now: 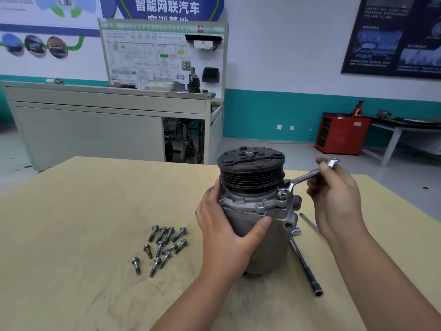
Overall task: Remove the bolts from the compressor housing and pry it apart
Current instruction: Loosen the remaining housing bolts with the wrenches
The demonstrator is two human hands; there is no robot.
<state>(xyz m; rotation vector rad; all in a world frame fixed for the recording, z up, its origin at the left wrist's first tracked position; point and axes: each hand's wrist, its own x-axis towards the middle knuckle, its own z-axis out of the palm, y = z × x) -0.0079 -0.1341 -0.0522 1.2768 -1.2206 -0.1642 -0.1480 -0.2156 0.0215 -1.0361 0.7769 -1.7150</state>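
Note:
A grey metal compressor (267,240) stands upright on the tan table (83,211), its black ribbed pulley (250,173) on top. My left hand (224,225) wraps around the left side of the housing, thumb across its front. My right hand (334,194) grips the shaft of a silver ring wrench (303,180). The wrench's ring end sits over a bolt (283,193) on the housing flange at the right. A second flange bolt (260,206) shows at the front. Several removed bolts (162,247) lie loose on the table to the left of the compressor.
A long socket extension bar (305,263) lies on the table right of the compressor, and a thin flat metal tool (309,222) lies behind it, partly hidden by my right wrist. Beyond the table stand a grey training bench (107,120) and a red cabinet (341,133).

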